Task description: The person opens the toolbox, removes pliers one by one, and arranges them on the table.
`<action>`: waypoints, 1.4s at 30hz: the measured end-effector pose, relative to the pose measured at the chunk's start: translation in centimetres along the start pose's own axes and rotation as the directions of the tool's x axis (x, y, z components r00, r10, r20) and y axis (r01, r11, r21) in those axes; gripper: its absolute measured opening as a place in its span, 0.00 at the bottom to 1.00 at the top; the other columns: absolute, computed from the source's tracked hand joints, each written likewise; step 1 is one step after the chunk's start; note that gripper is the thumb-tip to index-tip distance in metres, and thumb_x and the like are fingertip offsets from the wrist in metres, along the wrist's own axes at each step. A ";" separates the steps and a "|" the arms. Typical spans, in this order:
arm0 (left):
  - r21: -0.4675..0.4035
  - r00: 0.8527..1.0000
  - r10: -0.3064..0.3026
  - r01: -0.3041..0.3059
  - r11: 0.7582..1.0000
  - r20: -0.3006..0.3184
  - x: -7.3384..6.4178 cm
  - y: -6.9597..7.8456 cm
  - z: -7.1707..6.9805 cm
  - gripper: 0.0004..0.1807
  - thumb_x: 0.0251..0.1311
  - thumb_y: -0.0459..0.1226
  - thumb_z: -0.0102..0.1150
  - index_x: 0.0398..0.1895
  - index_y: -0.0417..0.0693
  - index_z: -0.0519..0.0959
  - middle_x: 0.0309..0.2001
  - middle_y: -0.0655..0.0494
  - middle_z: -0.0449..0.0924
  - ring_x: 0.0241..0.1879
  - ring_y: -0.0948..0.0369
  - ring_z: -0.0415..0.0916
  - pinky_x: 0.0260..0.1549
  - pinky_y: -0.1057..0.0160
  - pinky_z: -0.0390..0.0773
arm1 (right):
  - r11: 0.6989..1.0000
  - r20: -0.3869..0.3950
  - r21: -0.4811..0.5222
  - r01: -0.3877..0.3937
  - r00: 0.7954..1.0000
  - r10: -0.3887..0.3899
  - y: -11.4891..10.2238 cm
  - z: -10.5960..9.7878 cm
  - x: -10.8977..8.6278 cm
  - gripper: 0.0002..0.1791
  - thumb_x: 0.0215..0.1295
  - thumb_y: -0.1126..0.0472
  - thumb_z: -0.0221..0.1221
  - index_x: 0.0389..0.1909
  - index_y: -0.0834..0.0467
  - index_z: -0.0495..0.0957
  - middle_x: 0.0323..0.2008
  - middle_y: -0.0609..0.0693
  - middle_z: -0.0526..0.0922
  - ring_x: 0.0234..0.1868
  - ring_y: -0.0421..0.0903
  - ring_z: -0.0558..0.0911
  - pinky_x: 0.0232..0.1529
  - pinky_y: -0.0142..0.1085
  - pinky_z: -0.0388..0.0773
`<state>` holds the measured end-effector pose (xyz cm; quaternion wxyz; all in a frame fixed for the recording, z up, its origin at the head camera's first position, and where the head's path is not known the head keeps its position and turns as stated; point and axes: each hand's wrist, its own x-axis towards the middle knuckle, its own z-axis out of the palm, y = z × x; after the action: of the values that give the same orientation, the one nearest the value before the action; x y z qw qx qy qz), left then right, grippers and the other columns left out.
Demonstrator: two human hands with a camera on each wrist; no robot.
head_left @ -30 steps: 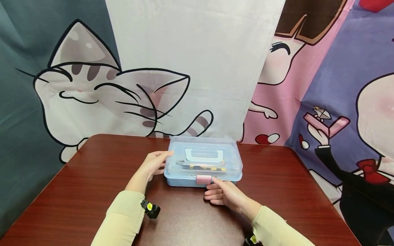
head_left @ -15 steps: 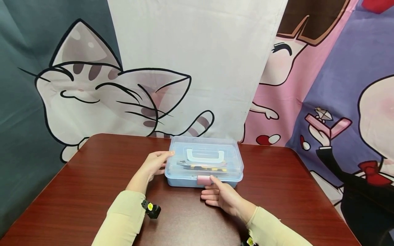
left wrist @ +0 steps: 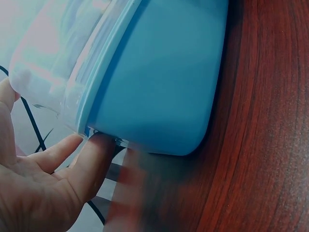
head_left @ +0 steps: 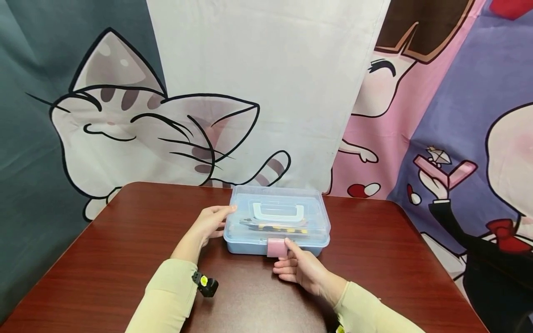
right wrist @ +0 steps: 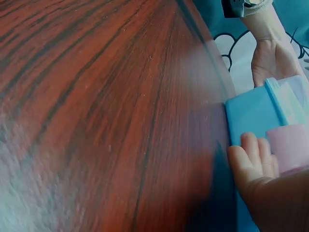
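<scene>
A clear-lidded plastic storage box (head_left: 250,247) with a light blue base stands on the table, its white handle (head_left: 278,217) lying flat on the lid. My left hand (head_left: 208,224) grips the box's left side, thumb on the lid. In the left wrist view its fingers (left wrist: 91,166) reach under the rim at the corner. At the front, my right hand (head_left: 306,268) has its thumb against the pink latch (head_left: 276,248), which sticks out from the box. Its other fingers (right wrist: 252,159) are loosely extended beside the box front and latch.
Through the lid, slender items with a black-and-yellow pattern (head_left: 283,228) show inside the box. The dark red wooden table (head_left: 175,208) ends just behind the box, at a cartoon-printed cloth backdrop (head_left: 266,69).
The pink latch has swung out and down from the box front under my right thumb. My right hand shifted slightly left at first. The left hand has kept its place on the box.
</scene>
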<state>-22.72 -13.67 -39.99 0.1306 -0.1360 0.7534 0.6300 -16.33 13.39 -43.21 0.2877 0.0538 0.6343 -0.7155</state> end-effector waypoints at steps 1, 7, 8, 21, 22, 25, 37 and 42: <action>-0.002 1.000 0.002 -0.002 1.000 -0.002 0.0 0.0 0.0 0.41 0.52 0.61 0.60 0.65 0.47 0.67 0.60 0.44 0.72 0.55 0.52 0.73 0.44 0.59 0.83 | 1.000 0.002 -0.003 0.006 1.000 -0.006 -0.2 0.1 -0.1 0.45 0.61 0.31 0.50 0.51 0.74 0.64 0.37 0.54 0.81 0.38 0.45 0.84 0.45 0.39 0.82; -0.007 1.000 0.006 -0.006 1.000 -0.009 0.1 0.2 -0.1 0.40 0.53 0.61 0.60 0.64 0.48 0.67 0.60 0.45 0.72 0.56 0.52 0.73 0.44 0.59 0.82 | 0.999 0.020 -0.051 0.014 1.000 -0.013 -1.3 0.2 -0.5 0.46 0.61 0.32 0.51 0.54 0.75 0.63 0.37 0.56 0.83 0.36 0.45 0.85 0.43 0.40 0.83; -0.004 1.000 0.002 -0.002 1.000 -0.007 0.1 0.2 -0.1 0.40 0.53 0.61 0.60 0.64 0.48 0.67 0.60 0.45 0.72 0.56 0.53 0.73 0.44 0.60 0.82 | 0.998 0.023 -0.065 0.011 1.000 -0.010 -1.3 0.1 -0.6 0.46 0.62 0.33 0.50 0.55 0.76 0.63 0.38 0.56 0.83 0.36 0.45 0.85 0.43 0.40 0.83; -0.017 1.000 0.019 -0.019 1.000 -0.007 0.1 -0.2 0.2 0.38 0.54 0.58 0.60 0.64 0.47 0.68 0.59 0.44 0.73 0.54 0.53 0.74 0.42 0.60 0.83 | 0.922 0.009 -0.335 0.192 0.980 -0.201 -1.9 -0.6 -1.9 0.31 0.67 0.49 0.53 0.52 0.75 0.73 0.43 0.69 0.82 0.37 0.50 0.86 0.42 0.44 0.83; -0.017 1.000 0.019 -0.019 1.000 -0.007 0.1 -0.2 0.2 0.38 0.54 0.58 0.60 0.64 0.47 0.68 0.59 0.44 0.73 0.54 0.53 0.74 0.42 0.60 0.83 | 0.915 0.011 -0.349 0.204 0.977 -0.213 -2.0 -0.6 -2.0 0.29 0.67 0.50 0.54 0.51 0.75 0.73 0.44 0.70 0.82 0.38 0.52 0.86 0.43 0.44 0.83; -0.016 1.000 0.019 -0.019 1.000 -0.008 0.0 -0.2 0.3 0.39 0.54 0.58 0.60 0.64 0.47 0.68 0.59 0.44 0.73 0.54 0.53 0.74 0.42 0.60 0.83 | 0.889 0.026 -0.395 0.231 0.970 -0.241 -2.1 -0.7 -2.3 0.26 0.66 0.53 0.54 0.50 0.74 0.76 0.46 0.70 0.81 0.43 0.57 0.85 0.45 0.47 0.82; -0.006 1.000 0.009 -0.009 1.000 -0.006 -0.1 -0.2 0.3 0.39 0.54 0.59 0.60 0.64 0.47 0.67 0.59 0.44 0.72 0.55 0.53 0.74 0.42 0.60 0.83 | 0.861 0.074 -0.432 0.269 0.962 -0.263 -1.2 -1.3 -2.1 0.26 0.58 0.64 0.57 0.54 0.77 0.71 0.46 0.65 0.82 0.42 0.44 0.83 0.46 0.46 0.82; -0.005 1.000 0.014 -0.014 1.000 -0.005 -0.2 -0.1 0.3 0.39 0.54 0.59 0.59 0.64 0.47 0.67 0.60 0.44 0.72 0.55 0.52 0.74 0.43 0.59 0.83 | 0.876 0.073 -0.403 0.265 0.963 -0.258 -1.0 -1.4 -1.9 0.27 0.61 0.62 0.55 0.55 0.78 0.70 0.48 0.66 0.81 0.44 0.46 0.83 0.46 0.46 0.82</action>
<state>-22.52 -13.37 -40.04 0.1239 -0.1326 0.7529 0.6326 -15.67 15.37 -41.78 0.1988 -0.0999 0.7690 -0.5993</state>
